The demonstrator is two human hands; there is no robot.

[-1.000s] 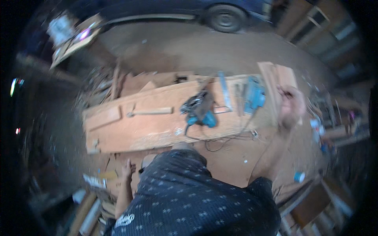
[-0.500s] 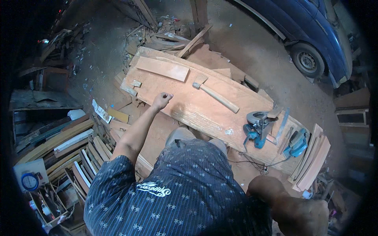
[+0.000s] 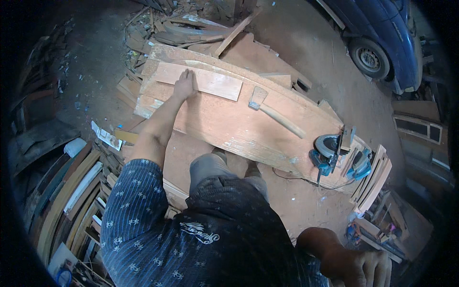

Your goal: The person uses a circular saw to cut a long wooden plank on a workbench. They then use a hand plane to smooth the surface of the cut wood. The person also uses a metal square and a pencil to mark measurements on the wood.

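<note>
My left hand (image 3: 185, 86) reaches over the low wooden worktop (image 3: 210, 119). It rests on a flat, smooth plank (image 3: 215, 85) near the far left edge, its fingers stretched over the upper face. A hatchet (image 3: 277, 115) with a pale wooden handle lies right of the plank, apart from it. My right hand (image 3: 356, 265) hangs at the lower right, away from the worktop. Its fingers are curled, and whatever they may hold is hidden.
A teal circular saw (image 3: 326, 153) and a second teal power tool (image 3: 359, 165) sit at the worktop's right end, with a cable trailing. Thin boards (image 3: 373, 179) lean beside them. Scrap wood (image 3: 186, 33) lies behind, stacked strips (image 3: 71, 196) stand left, and a blue car (image 3: 370, 33) is at far right.
My left hand has moved from above the worktop's near edge onto the plank, and its curled fingers have straightened. My right hand has shifted slightly lower. The view has also shifted.
</note>
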